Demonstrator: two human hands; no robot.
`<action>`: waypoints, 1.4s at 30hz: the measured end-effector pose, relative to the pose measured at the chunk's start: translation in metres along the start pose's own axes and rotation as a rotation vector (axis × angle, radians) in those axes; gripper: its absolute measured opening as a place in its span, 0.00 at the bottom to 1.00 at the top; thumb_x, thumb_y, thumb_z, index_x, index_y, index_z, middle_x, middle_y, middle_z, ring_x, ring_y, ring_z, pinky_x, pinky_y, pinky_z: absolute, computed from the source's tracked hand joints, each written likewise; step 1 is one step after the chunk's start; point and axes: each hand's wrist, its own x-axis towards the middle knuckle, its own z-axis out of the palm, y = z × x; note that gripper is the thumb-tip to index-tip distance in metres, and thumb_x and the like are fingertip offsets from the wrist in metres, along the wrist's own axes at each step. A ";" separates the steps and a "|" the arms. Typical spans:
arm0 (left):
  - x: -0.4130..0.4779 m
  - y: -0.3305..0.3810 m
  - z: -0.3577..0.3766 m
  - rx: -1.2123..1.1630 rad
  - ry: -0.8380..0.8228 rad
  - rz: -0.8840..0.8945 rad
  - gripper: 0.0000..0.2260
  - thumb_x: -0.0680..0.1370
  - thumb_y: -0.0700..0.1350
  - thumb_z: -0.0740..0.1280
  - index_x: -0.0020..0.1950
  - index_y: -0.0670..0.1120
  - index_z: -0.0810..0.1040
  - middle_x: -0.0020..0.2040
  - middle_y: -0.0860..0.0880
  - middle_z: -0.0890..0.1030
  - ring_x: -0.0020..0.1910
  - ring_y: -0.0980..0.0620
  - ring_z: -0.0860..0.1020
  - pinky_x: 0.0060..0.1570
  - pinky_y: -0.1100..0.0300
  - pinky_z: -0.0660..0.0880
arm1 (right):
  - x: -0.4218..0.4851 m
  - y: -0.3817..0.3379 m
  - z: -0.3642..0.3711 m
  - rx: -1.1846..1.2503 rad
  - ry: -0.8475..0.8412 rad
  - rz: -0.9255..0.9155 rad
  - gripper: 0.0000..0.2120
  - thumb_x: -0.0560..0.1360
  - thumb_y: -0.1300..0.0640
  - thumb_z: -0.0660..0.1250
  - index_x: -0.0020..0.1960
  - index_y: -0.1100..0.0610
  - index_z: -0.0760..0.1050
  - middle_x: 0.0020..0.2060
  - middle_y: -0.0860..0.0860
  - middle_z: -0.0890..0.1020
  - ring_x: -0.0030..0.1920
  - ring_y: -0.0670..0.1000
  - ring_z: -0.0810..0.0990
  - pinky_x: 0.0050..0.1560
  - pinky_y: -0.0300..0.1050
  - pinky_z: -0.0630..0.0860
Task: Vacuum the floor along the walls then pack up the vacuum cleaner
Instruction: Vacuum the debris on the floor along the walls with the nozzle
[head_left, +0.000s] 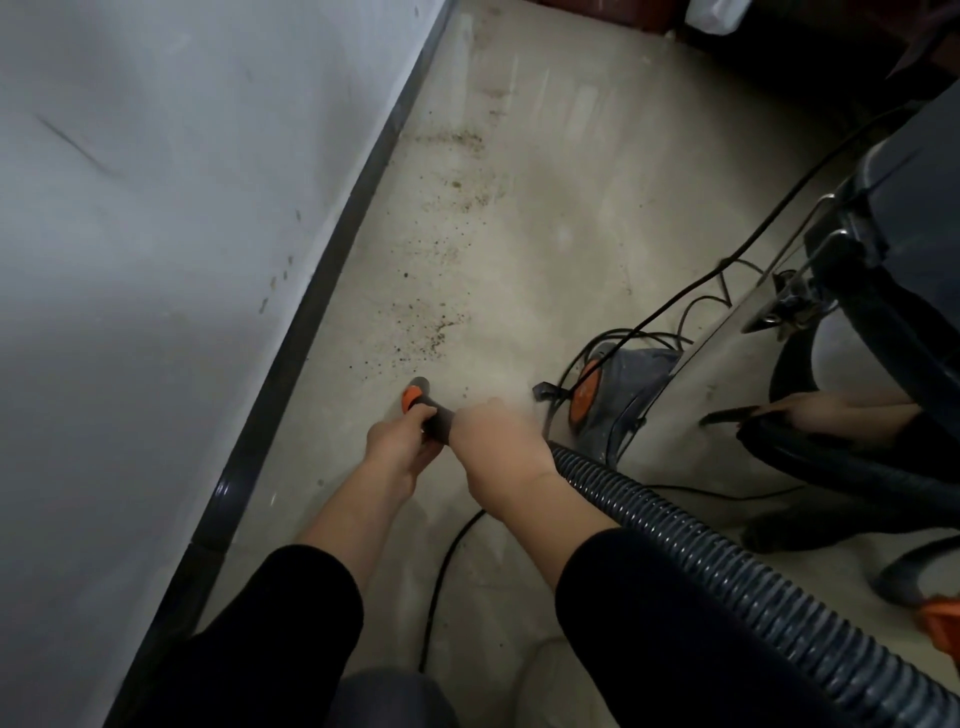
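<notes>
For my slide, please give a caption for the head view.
Left hand and right hand grip the vacuum nozzle near dirt specks beside the baseboard.

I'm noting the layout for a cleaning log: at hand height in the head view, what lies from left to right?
Wall → dark baseboard → left hand → right hand → orange wheel → shiny vacuum drum.

Pale beige floor (561, 218), pretty grubby tbh: dark crumbs and specks (441, 327) scattered in patches along the strip just beside the black baseboard (291, 364). A black power cord (675, 300) lies in loose loops off to the right, near the vacuum cleaner (623, 374) sitting on its orange wheel.
</notes>
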 end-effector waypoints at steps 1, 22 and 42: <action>0.001 0.003 -0.003 0.000 0.008 0.003 0.18 0.78 0.36 0.66 0.67 0.33 0.71 0.57 0.33 0.79 0.48 0.42 0.81 0.39 0.57 0.78 | 0.003 -0.002 -0.001 0.006 0.001 -0.006 0.16 0.77 0.67 0.62 0.64 0.63 0.69 0.59 0.58 0.75 0.61 0.58 0.71 0.54 0.47 0.71; 0.012 0.028 -0.045 -0.046 0.100 0.041 0.18 0.79 0.38 0.65 0.68 0.35 0.72 0.59 0.34 0.78 0.55 0.43 0.79 0.42 0.58 0.77 | 0.037 -0.036 -0.006 -0.007 0.034 -0.126 0.16 0.77 0.67 0.62 0.64 0.64 0.69 0.58 0.59 0.76 0.60 0.58 0.72 0.53 0.48 0.72; -0.011 0.029 -0.012 -0.106 0.005 -0.164 0.19 0.80 0.46 0.65 0.68 0.37 0.72 0.62 0.38 0.78 0.58 0.44 0.79 0.37 0.56 0.78 | 0.016 -0.005 -0.017 0.004 0.043 -0.129 0.16 0.77 0.66 0.61 0.64 0.65 0.69 0.59 0.59 0.75 0.59 0.58 0.72 0.53 0.48 0.72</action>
